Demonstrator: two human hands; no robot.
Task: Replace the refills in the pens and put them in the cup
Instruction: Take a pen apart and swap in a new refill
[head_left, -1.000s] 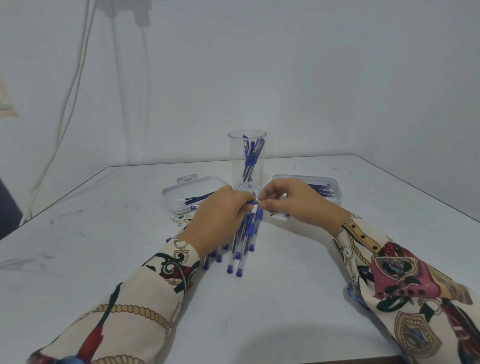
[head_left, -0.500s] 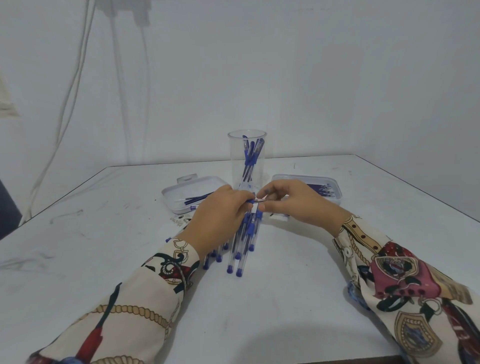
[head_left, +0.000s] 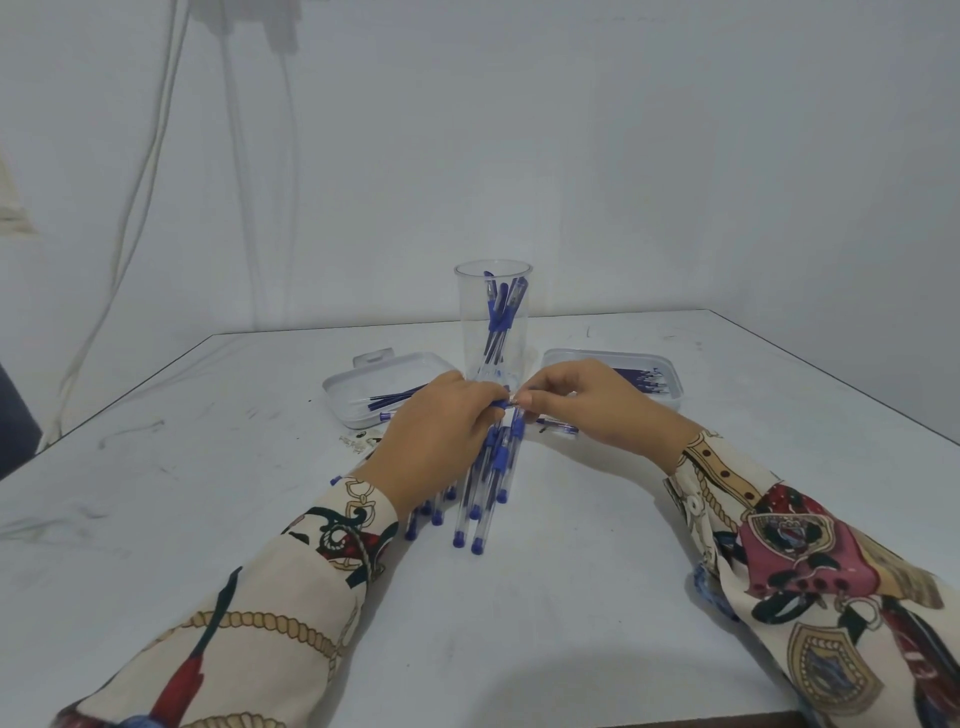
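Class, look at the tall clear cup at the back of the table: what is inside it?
Inside the clear cup stand several blue-capped pens, leaning to its right side. The left hand and right hand cover its base, so the pens' lower ends cannot be seen.

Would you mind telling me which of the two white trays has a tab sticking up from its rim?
The left tray, beyond the left hand, has a tab at its far rim. The right tray, behind the right hand, shows a plain rim.
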